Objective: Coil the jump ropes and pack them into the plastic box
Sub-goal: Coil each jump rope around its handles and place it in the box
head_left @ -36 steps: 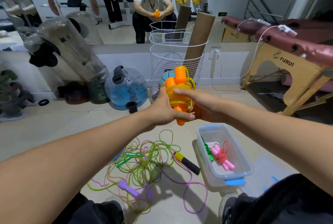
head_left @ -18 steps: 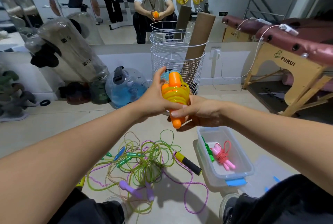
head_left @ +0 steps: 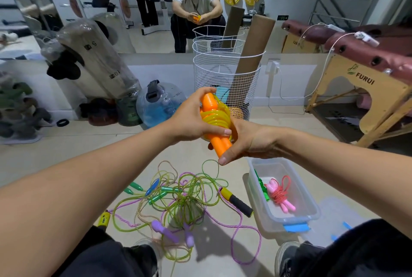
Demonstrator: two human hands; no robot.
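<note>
Above the plastic box (head_left: 310, 214), both hands clamped on orange-handled jump rope (head_left: 217, 120), yellow cord coiled tight

Right hand (head_left: 247, 140): fingers mostly hidden behind the orange rope bundle (head_left: 215, 120), only thumb and back of hand show. Left hand (head_left: 191, 118) covers the bundle's left side, so can't tell where the cord end sits. Green rope (head_left: 261, 187) in the plastic box (head_left: 296, 216): lies against the left wall, handles too small to make out. Yellow handle (head_left: 104, 218) by the left knee, part covered by the trouser leg; print on it unreadable. Tangle on floor (head_left: 178, 201): can't tell which cord goes w/ which handle. Box lid (head_left: 334, 214) partly behind the right leg. Massage table (head_left: 367, 71) cut off at right edge.
</note>
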